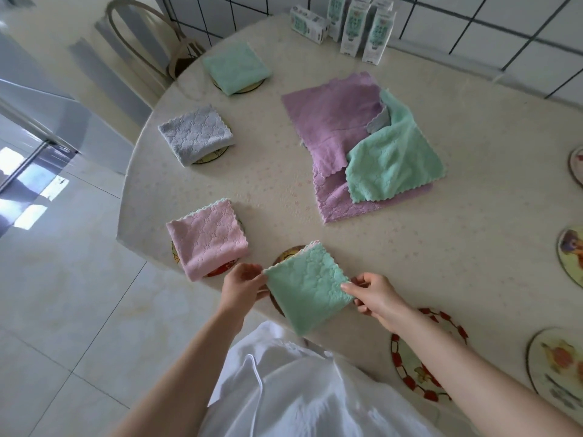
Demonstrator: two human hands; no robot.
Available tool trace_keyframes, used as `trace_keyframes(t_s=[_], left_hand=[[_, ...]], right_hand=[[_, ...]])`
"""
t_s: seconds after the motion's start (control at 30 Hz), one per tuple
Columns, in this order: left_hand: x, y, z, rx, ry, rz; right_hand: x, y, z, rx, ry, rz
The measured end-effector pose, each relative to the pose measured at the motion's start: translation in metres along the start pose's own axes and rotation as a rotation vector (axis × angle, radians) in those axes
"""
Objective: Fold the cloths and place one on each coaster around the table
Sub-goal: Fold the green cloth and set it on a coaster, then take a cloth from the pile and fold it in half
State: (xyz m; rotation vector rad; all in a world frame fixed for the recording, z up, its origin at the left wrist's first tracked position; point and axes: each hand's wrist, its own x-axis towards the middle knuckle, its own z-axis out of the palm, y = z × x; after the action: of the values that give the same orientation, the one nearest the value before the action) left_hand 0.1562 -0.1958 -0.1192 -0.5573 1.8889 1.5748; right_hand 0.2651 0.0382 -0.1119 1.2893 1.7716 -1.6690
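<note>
Both hands were closed on the same folded mint-green cloth [310, 291] – the left hand [243, 285] pinched its left corner and the right hand [375, 298] pinched its right corner, so the two were held apart by the cloth's width. The cloth sat at the near edge of the desk [441, 247], its far part lying over a brown-rimmed coaster [285, 254] and its near corner hanging past the desk edge above a white garment [299, 398].

Just to the left, a folded pink cloth [209, 239] lay on its own coaster [217, 272]. Farther along the left edge, a folded grey cloth [195, 134] covered most of another coaster [214, 154], and beyond it a second folded green cloth [236, 67] rested on a fourth coaster [249, 88].

Near the middle of the desk lay a loose pile – a purple cloth [331, 115] spread flat with an unfolded green cloth [394, 156] draped across it. Uncovered coasters lined the right side: a red-bordered one [407, 367] under the right forearm, and three others [558, 370] [571, 257] [577, 165] towards the edge of view. Several tall cartons [353, 23] stood at the back by the tiled wall, and a chair [142, 36] stood beyond the desk on the left.
</note>
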Motion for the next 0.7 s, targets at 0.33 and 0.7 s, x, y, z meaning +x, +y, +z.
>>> trace_keyframes(t_s=[0.33, 0.7], left_hand=[[0.013, 0.016, 0.002, 0.389, 0.164, 0.174], [0.046, 0.1, 0.098, 0.958, -0.168, 0.685]], right_hand=[[0.003, 0.004, -0.007, -0.373, 0.111, -0.142], [0.051, -0.082, -0.077, -0.656, 0.381, -0.404]])
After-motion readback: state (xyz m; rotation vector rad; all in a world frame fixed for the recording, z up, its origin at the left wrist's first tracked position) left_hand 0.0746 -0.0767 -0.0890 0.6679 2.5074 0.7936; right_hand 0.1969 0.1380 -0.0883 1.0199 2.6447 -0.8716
